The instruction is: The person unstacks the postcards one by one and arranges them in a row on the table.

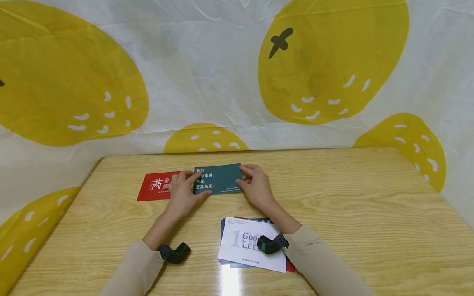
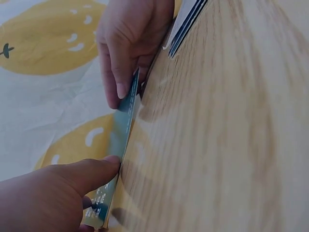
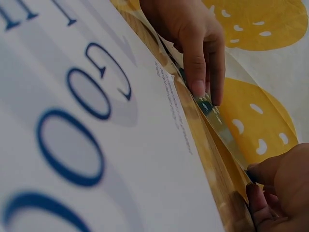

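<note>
A dark green card (image 1: pixel 224 177) with white Chinese lettering lies across the far part of the table, between both hands. My left hand (image 1: pixel 182 195) holds its left end, with the thumb at the near edge and the index finger over the lettering. My right hand (image 1: pixel 256 186) pinches the right end between thumb and fingers. In the left wrist view the green card (image 2: pixel 126 113) appears nearly edge-on, close to the tabletop. Left of it rests a red card (image 1: pixel 152 188) with white characters, its right part hidden by the left hand.
A pile of cards lies nearer on the wooden table (image 1: pixel 370 230), topped by a white "Good Luck" card (image 1: pixel 237 250). The right forearm passes over its right side. Behind the table hangs a white cloth (image 1: pixel 207 61) with yellow fruit shapes. Black cameras are strapped at both wrists.
</note>
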A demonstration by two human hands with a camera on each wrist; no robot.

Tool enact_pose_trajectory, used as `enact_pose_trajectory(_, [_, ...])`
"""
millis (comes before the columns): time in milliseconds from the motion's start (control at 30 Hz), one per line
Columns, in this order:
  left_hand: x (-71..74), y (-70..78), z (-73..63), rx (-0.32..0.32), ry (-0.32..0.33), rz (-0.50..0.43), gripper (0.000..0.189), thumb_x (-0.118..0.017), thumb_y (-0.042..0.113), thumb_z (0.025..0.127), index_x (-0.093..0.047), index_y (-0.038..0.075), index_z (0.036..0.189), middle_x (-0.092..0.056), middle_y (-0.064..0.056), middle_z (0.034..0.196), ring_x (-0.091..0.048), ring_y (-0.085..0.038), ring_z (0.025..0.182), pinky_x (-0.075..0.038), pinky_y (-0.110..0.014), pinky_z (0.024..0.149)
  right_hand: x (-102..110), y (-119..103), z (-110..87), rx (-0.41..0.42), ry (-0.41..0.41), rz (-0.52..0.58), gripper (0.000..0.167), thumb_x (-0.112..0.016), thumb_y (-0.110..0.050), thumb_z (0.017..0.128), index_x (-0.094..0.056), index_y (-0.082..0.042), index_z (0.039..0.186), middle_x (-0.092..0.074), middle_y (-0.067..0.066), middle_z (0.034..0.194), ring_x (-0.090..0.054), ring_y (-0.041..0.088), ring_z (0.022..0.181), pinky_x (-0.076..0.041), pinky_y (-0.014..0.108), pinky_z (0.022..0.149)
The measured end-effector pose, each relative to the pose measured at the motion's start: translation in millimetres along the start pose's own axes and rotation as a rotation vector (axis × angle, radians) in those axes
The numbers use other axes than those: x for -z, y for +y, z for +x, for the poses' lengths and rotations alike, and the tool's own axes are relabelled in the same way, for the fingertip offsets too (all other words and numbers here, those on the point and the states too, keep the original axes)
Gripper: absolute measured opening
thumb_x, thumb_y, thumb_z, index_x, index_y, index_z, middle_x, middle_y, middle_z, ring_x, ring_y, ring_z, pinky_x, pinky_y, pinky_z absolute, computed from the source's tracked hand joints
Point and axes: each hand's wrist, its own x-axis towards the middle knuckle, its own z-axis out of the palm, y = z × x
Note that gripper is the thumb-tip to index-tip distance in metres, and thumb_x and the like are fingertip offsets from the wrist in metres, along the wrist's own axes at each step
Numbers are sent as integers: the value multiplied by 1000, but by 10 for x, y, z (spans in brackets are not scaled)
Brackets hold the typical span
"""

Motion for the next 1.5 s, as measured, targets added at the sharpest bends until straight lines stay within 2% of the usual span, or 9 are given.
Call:
enact_pose_trajectory(233, [-4,-6,-18,1,-10,6,63,-82,32,75,-61,7,129,-41,-20,129,-30,-36,118,-20,-57,95,4,-20,-19,-9,-2,-10,43,-70,-1,86,-58,5,127,-55,13,119,-56,19,82,-50,29,72])
enact_pose_trajectory(567, [2,-19,-20,-16,-23,21,63,-82,32,75,-61,4,128,-43,-16,132,-31,-35,119,-21,-56,93,-9,-25,-11,-34,-9,-11,43,-70,-1,86,-58,5,127,-55,14,120,-57,20,86,-51,31,74])
enact_pose_trajectory(833, [4,-25,-21,-29,-22,23,63,-82,31,75,-61,3,127,-45,-16,131,-32,-34,116,-21,-55,92,-7,-39,-18,-2,-6,-64,43,-70,-1,85,-58,6,126,-55,15,122,-57,20,86,-51,30,73])
enact_pose_trajectory(967, [-5,-32,-15,-31,-17,22,62,-82,31,75,-62,4,127,-46,-15,130,-32,-34,115,-21,-54,92,-6,-41,-19,-10,-24,-103,43,-69,-3,87,-57,5,128,-54,15,125,-56,21,90,-50,32,77])
enact_pose_trajectory(1167, [-5,-27,-12,-29,-19,24,62,-82,32,75,-62,4,127,-46,-16,131,-33,-34,115,-21,-55,91,14,-81,-32,-31,-62,-137,43,-67,-7,90,-57,4,129,-52,15,133,-50,27,118,-45,39,95])
enact_pose_trajectory(1500, [3,-32,-6,-29,-19,28,62,-82,32,75,-62,4,127,-46,-16,131,-32,-34,117,-21,-55,91,93,-149,-40,-45,-155,-155,46,-65,-13,92,-53,4,133,-47,16,137,-50,28,112,-44,40,92])
